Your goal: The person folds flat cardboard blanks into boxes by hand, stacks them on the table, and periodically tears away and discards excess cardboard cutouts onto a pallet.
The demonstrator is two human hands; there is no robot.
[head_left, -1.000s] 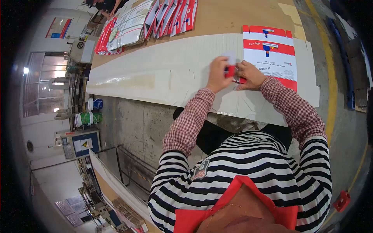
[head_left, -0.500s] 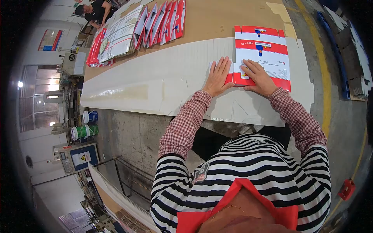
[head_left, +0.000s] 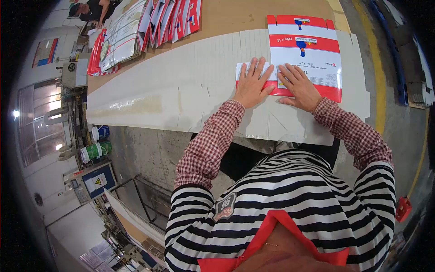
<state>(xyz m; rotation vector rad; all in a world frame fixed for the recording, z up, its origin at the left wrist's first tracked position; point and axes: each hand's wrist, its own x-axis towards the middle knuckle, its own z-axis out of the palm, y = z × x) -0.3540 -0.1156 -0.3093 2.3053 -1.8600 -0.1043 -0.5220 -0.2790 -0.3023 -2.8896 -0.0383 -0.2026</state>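
A flat red and white printed cardboard box [head_left: 306, 59] lies on the pale cardboard sheet on the table. My left hand [head_left: 252, 85] presses flat on a narrower panel at its left side, fingers spread. Flat on the lower left part of the box rests my right hand [head_left: 299, 87], its fingers stretched out and covering some of the print. The two hands are side by side, a small gap between them. Neither one grips anything.
Pale cardboard [head_left: 181, 86] covers the table's near side. Several folded red and white cartons [head_left: 179, 20] stand at the back left, beside a strapped bundle [head_left: 122, 38]. A person [head_left: 93, 11] sits beyond them. Buckets [head_left: 92, 153] stand on the floor at left.
My hands have spread slightly apart, and the left one presses a panel that now lies flatter and further out to the left. The whole view has shifted slightly.
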